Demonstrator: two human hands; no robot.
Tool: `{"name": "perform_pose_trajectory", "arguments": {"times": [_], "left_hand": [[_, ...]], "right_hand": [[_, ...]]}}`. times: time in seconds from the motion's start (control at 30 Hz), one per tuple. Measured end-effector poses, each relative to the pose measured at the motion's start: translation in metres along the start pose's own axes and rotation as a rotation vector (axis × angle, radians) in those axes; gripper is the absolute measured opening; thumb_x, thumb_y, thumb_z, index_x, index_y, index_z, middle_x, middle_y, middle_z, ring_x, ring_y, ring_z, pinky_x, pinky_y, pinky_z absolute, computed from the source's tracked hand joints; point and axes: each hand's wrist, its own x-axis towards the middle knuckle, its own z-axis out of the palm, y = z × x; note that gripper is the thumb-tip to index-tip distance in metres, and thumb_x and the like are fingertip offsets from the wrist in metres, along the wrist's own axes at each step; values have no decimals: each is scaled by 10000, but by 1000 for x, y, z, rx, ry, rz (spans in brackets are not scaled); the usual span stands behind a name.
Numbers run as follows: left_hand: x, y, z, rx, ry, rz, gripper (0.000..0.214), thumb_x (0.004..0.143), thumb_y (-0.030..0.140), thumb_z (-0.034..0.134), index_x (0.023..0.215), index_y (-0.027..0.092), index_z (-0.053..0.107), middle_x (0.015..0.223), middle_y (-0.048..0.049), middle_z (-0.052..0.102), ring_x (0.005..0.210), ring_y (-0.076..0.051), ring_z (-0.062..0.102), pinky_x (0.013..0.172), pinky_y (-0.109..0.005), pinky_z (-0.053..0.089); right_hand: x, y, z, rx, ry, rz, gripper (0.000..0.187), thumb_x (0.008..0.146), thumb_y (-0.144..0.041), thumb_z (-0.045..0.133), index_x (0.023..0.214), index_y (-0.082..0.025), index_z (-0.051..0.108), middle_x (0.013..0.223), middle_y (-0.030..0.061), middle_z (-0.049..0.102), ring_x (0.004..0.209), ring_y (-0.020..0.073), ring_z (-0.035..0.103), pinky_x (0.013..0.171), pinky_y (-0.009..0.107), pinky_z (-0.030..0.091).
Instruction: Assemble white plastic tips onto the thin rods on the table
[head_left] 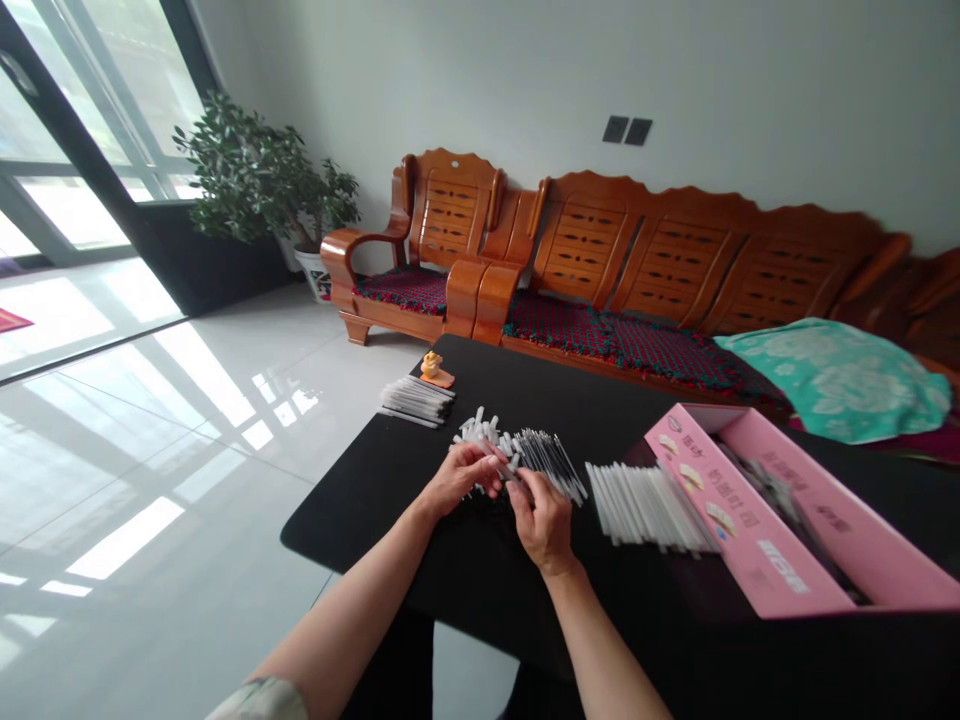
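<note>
Over the black table (pixel 345 520), my left hand (pixel 459 478) and my right hand (pixel 543 515) come together, fingers closed on a slim, pale pen (pixel 498 460) held between them. Its details are too small to make out. Just behind my fingers lies a heap of short white caps (pixel 480 428). To the right of the heap is a row of thin dark pen refills (pixel 553 465). Beyond my right hand, a row of whitish pen barrels (pixel 643 508) lies side by side. At the table's far left, a stack of pale pens (pixel 416 398) rests near the edge.
A long pink box (pixel 739 530) with dark and grey items inside stands on the right. A small yellow figurine (pixel 431 365) sits at the table's back left corner. Behind the table are a wooden sofa (pixel 585 245) with a turquoise cloth (pixel 832 380) and a potted plant (pixel 262 180).
</note>
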Motion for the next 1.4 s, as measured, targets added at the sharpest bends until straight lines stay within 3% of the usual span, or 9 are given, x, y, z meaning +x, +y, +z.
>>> {"name": "perform_pose_trajectory", "arguments": {"times": [0.27,0.47,0.67,0.83,0.93,1.03,1.23,1.3,1.4], "left_hand": [[3,3,-8,-68,167,61,357,757,448,755,890,122,703,737,-49,634,546,-102,546,512,-221,472],[2,2,-6,-54,94,14,357,748,443,763,882,117,702,700,-47,630,547,-119,559,524,-235,471],[-1,4,-4,-82,35,-34,386,760,458,751,934,118,693,745,-60,636,554,-105,546,507,-207,434],[0,2,-7,-67,29,-48,387,786,488,714,848,106,699,702,-65,641,492,-85,511,447,-191,387],[1,-1,-9,-39,77,-36,360,792,468,715,803,109,698,643,-52,637,457,-79,496,432,-190,380],[2,-3,-10,-24,112,-25,347,799,454,713,796,107,705,577,-33,616,436,-81,501,435,-191,385],[5,-4,-11,-41,137,-19,351,791,466,719,799,115,709,531,-14,600,427,-91,510,473,-211,409],[5,-3,-12,-60,121,-20,351,786,469,723,798,119,705,532,-11,597,429,-88,501,479,-213,408],[4,-1,-14,-96,82,-33,350,786,466,724,799,117,695,555,-10,600,415,-67,459,447,-196,365]], "right_hand": [[4,-7,-7,371,-252,295,287,918,-397,519,790,-176,651,585,-3,576,540,125,517,527,231,400],[17,-20,-11,837,-439,637,409,894,-522,541,903,-133,667,564,-6,609,362,59,401,360,179,242],[12,-27,-7,1275,-517,920,439,853,-548,600,951,-123,647,536,-9,615,304,47,372,310,169,223],[3,-36,2,1526,-474,1016,369,838,-496,656,921,-137,666,411,-120,377,297,21,174,300,166,165],[2,-42,7,1501,-415,1055,372,812,-519,676,880,-154,651,414,-145,272,316,19,120,303,163,133],[4,-44,10,1259,-342,1020,394,821,-558,632,841,-165,621,432,-140,263,334,23,122,317,169,116],[10,-46,10,491,-150,573,408,868,-543,507,726,-180,629,572,16,539,520,112,461,461,220,307],[12,-49,9,485,-152,594,420,868,-555,506,743,-176,638,564,15,542,503,107,455,457,219,304],[12,-51,9,851,-337,825,475,869,-607,498,864,-153,640,457,-60,438,353,64,296,365,204,232]]}}
